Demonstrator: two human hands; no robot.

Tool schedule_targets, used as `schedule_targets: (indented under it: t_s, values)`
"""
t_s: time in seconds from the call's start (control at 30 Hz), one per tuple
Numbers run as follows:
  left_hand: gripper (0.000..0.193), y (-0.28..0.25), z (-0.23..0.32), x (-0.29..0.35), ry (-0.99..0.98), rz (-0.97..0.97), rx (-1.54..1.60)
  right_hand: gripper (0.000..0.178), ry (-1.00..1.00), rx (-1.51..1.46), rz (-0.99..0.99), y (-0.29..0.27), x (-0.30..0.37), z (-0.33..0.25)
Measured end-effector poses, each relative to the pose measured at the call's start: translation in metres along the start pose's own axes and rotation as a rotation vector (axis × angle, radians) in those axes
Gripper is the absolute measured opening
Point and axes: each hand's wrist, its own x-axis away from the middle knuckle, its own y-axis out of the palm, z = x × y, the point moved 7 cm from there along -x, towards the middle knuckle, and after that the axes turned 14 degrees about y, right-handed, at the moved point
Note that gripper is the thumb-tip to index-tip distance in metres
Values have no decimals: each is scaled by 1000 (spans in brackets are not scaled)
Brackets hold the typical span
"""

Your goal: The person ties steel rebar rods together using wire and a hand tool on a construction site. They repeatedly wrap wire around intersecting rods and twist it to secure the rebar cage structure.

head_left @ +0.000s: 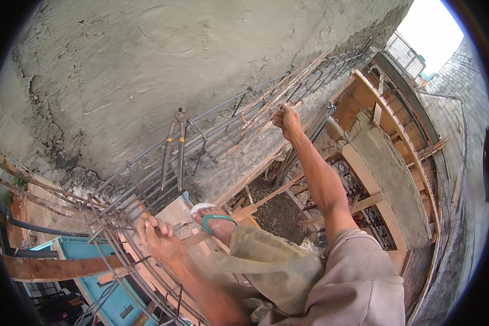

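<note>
My left hand (162,242) is at the lower left, beside the bent end of a rebar cage (209,138). Its fingers are curled in, and a thin dark piece seems to stick out near them, too small to name. Farther up and to the right, my right arm reaches out over the cage. My right hand (286,120) has its fingers pinched together near the bars and some thin wooden sticks (282,89); whatever lies between the fingertips is hidden. Between the hands, bolt cutters (174,149) with orange bands lean across the bars, handles toward me.
A rough plastered wall (146,60) rises behind the cage. My sandalled foot (217,223) stands on a board above a deep gap (271,204) with timber. Curved formwork (396,125) lies right; blue panels (100,277) and a rusty beam (60,269) are lower left.
</note>
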Motion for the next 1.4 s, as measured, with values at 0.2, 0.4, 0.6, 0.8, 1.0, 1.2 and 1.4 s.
schedule_targets:
  t_s: [0.2,0.4,0.6,0.8,1.0,1.2,1.4]
  values:
    - [29,-8,-6,2,-20,31,-42,29,-40,68,-2,11,3,-3]
    - [29,-13,-8,1,-26,42,-63,15,-61,-28,82,8,5,-5]
    - [21,-10,-5,0,-19,63,-86,9,-167,-178,222,-6,15,-19]
    - [23,-11,-16,0,-38,-1,-59,30,-626,248,606,-48,-13,-41]
    - [27,-11,-4,-1,-33,8,-45,33,-463,228,628,-23,26,-52]
    - [28,10,18,12,0,-12,-83,34,-614,277,741,-9,50,-123]
    - [18,87,81,8,148,-181,72,29,-874,280,612,-7,165,-150]
